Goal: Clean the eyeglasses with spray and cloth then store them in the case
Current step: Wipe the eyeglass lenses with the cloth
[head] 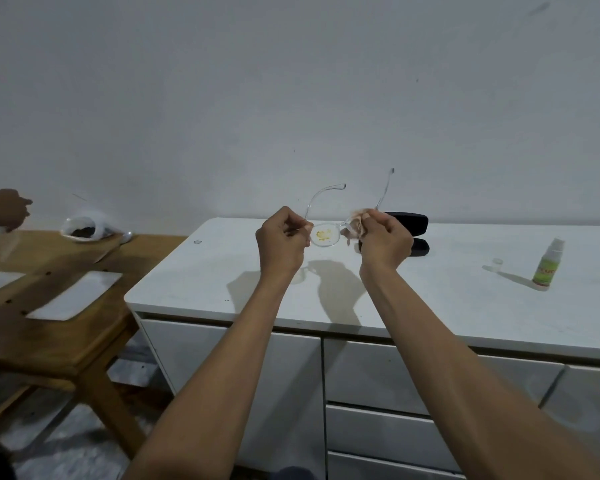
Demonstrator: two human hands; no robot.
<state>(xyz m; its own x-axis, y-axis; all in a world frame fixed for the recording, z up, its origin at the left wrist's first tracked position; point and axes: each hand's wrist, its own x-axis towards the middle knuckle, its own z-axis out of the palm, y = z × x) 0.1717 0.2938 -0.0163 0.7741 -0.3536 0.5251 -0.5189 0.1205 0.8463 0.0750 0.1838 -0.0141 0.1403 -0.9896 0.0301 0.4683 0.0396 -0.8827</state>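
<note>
Eyeglasses [323,234] pinched between left hand [280,241], right hand [384,239]

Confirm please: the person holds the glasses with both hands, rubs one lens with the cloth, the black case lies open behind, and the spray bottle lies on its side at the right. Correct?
Not quite. In the head view the spray bottle stands upright on the white cabinet top, with its cap beside it. The rest holds: the left hand and right hand hold the glasses, the cloth is on one lens, and the case is open.

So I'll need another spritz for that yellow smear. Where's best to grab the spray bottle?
Grip the spray bottle round its green-labelled body, coming from its left with the right hand. It stands upright, uncapped, leaning slightly; its narrow nozzle would slip.
</note>
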